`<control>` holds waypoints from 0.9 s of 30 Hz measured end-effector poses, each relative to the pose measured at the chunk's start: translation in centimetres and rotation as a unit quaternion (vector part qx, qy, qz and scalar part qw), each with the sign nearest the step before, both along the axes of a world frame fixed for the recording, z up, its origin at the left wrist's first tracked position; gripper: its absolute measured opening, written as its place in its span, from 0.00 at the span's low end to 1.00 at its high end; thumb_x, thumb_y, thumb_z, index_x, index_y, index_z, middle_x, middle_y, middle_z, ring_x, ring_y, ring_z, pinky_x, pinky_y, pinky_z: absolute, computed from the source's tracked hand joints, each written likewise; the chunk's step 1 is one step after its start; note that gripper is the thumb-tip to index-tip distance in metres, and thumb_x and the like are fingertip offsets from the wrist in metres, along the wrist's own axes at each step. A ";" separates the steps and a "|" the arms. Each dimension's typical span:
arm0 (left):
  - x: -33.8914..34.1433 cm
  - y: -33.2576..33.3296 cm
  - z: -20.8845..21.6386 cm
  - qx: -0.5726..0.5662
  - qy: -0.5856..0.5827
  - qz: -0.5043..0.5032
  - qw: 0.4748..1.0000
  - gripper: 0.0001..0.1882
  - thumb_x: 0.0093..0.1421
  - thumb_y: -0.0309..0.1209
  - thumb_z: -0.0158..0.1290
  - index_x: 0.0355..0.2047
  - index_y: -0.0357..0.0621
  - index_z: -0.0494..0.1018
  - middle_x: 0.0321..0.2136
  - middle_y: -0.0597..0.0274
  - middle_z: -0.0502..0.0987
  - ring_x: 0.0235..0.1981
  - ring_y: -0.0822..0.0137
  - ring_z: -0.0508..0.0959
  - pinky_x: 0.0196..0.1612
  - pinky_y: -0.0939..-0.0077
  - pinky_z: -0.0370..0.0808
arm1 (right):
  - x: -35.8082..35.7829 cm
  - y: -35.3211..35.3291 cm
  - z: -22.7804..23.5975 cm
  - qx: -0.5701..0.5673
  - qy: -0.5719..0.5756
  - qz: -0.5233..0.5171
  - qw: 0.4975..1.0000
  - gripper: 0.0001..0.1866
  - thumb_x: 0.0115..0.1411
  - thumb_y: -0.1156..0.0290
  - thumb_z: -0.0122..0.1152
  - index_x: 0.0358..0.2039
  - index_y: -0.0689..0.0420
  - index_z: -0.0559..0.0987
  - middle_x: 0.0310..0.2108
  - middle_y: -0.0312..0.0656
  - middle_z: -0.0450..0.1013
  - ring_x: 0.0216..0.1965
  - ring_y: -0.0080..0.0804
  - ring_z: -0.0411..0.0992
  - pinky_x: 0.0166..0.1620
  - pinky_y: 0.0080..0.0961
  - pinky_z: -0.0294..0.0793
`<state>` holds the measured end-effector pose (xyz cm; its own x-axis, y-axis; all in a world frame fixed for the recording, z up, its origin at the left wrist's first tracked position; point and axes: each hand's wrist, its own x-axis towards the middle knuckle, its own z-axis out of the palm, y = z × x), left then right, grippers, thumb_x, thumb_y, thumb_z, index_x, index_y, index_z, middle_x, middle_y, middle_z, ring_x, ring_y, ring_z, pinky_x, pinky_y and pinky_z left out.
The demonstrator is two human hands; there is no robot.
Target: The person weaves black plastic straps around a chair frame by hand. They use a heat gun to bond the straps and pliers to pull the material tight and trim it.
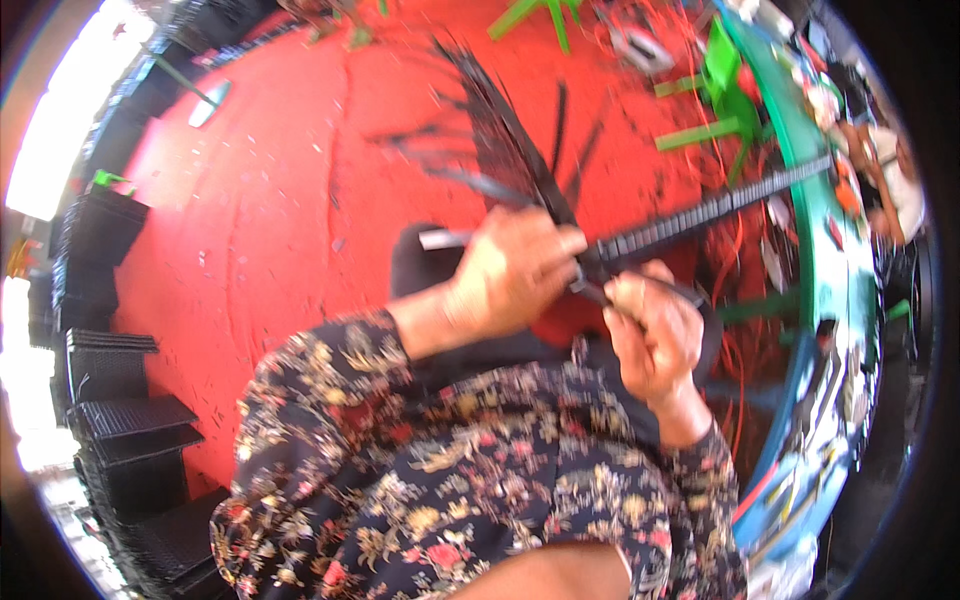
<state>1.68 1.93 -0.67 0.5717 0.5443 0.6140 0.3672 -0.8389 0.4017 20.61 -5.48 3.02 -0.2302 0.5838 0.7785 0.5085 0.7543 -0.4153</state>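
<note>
One blk band (715,207) — end btwn L fingers (570,240) & R fingers (632,292).

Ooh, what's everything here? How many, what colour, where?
Strips: many, black, upper centre
Slatted band: one, black, right of centre
Floor: one, red, below
Woven panels: several, black, left
Plastic furniture: several pieces, green, upper right
Table: at least one, green, right
Small items: many, mixed, blurred, on table
Person: one, pale top, far right
Sleeves: two, dark floral, lower half
Left hand: one, bare, centre, gripping strips
Right hand: one, bare, right of centre, pinching strip
</note>
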 end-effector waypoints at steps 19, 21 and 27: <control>-0.7 -0.3 0.8 -0.021 -0.071 0.002 0.997 0.12 0.49 0.20 0.60 0.36 0.41 0.78 0.21 0.62 0.72 0.23 0.59 0.74 0.28 0.68 0.69 | -1.1 -0.4 -3.8 0.035 0.116 0.016 0.993 0.19 0.48 0.89 0.64 0.42 0.63 0.76 0.32 0.50 0.77 0.29 0.34 0.74 0.30 0.23 0.77; -0.7 -0.2 0.8 -0.012 -0.080 -0.006 0.997 0.11 0.49 0.19 0.59 0.35 0.41 0.78 0.20 0.62 0.72 0.22 0.59 0.74 0.28 0.68 0.69 | -0.9 -0.5 -3.0 0.014 0.062 -0.031 0.997 0.16 0.46 0.90 0.65 0.38 0.65 0.78 0.30 0.47 0.77 0.28 0.33 0.74 0.29 0.22 0.76; -0.5 0.3 0.6 -0.021 -0.078 -0.011 0.997 0.11 0.49 0.18 0.58 0.34 0.41 0.77 0.20 0.62 0.72 0.22 0.59 0.73 0.28 0.69 0.69 | -1.0 -0.7 -3.4 -0.031 0.057 -0.097 0.993 0.11 0.43 0.88 0.65 0.28 0.64 0.77 0.25 0.44 0.73 0.23 0.34 0.72 0.25 0.24 0.73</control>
